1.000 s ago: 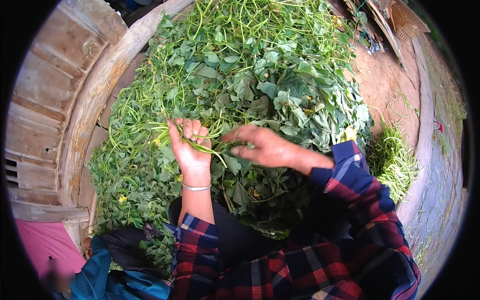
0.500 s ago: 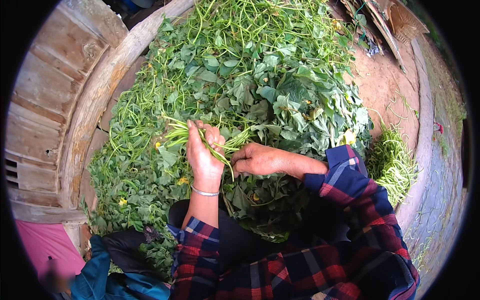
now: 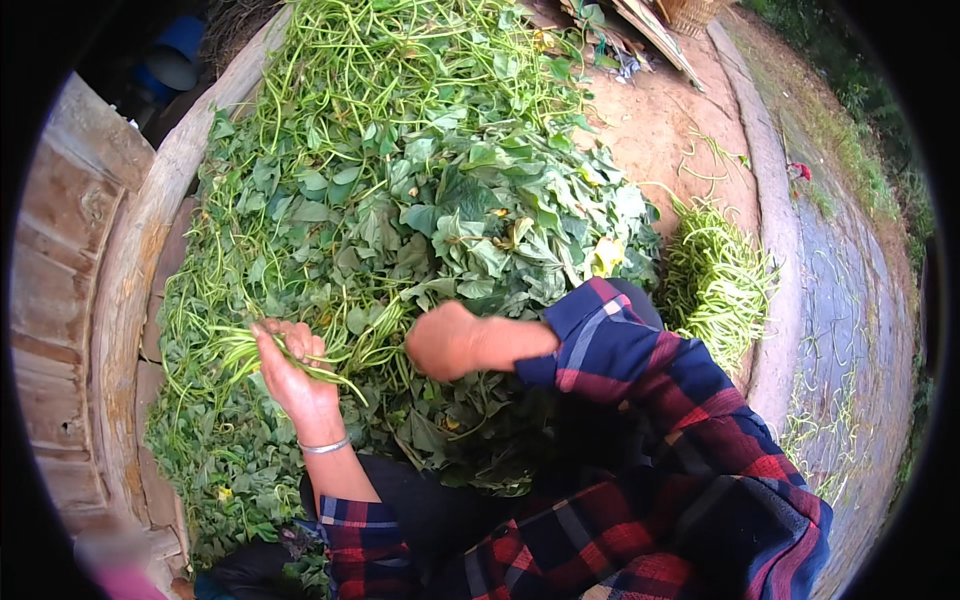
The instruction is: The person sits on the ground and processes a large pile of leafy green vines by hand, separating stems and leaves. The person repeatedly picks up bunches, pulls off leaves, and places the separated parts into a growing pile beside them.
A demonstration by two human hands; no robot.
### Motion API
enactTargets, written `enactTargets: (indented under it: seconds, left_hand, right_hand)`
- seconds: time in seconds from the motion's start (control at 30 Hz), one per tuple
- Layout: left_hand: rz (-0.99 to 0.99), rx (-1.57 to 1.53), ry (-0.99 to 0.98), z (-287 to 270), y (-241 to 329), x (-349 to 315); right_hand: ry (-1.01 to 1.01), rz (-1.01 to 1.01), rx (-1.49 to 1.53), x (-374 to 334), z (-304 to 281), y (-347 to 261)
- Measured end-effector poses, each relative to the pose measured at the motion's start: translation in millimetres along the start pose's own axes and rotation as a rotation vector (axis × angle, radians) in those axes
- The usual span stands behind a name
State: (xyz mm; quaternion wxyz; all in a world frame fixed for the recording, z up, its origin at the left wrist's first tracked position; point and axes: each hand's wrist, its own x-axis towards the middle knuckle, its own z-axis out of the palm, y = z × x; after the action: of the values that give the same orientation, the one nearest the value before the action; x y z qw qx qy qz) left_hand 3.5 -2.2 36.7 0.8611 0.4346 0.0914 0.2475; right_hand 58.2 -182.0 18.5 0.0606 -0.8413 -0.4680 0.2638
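My left hand [image 3: 297,380] is closed around a bundle of slender green leaf stalks [image 3: 236,352], whose ends stick out past both sides of the palm. A silver bangle [image 3: 325,446] circles that wrist. To its right, my right hand [image 3: 452,341] is curled into a fist, blurred by motion; whatever its fingers hold, if anything, is hidden. Both hands are over a broad heap of leafy green vines [image 3: 500,232]. More loose stalks [image 3: 385,328] lie on the leaves between the two hands.
A pile of picked stalks [image 3: 715,285] lies at right, by a low ledge [image 3: 768,225]. Wooden planks [image 3: 62,260] and a log beam [image 3: 128,300] border the left. A blue bucket [image 3: 172,58] stands far left, a woven basket [image 3: 690,14] far right. Someone's blurred pink clothing [image 3: 130,582] shows lower left.
The view has swung, so the scene sits further left. My hands have drawn apart, the left keeping its bundle of stalks and the right pulled away from it.
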Motion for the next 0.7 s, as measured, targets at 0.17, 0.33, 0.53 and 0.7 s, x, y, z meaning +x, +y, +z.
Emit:
enactTargets:
  seconds: [0.17, 0.33, 0.53, 0.7]
  left_hand:
    - [-0.276, 0.705, 0.061, 19, -17, -17]
    - [-0.133, 0.609, -0.407, 18, -53, -22]
    - [0.152, 1.136, -0.453, 9, -66, -26]
    - [0.008, 1.058, -0.414, 21, -61, -33]
  right_hand:
    - [0.430, -0.003, 0.800, -7, -37, 31]
    - [0.378, -0.315, 1.095, 6, -7, 17]
    - [0.462, -0.256, 1.321, 21, 12, 5]
    - [0.668, -0.180, 1.529, 31, 18, 4]
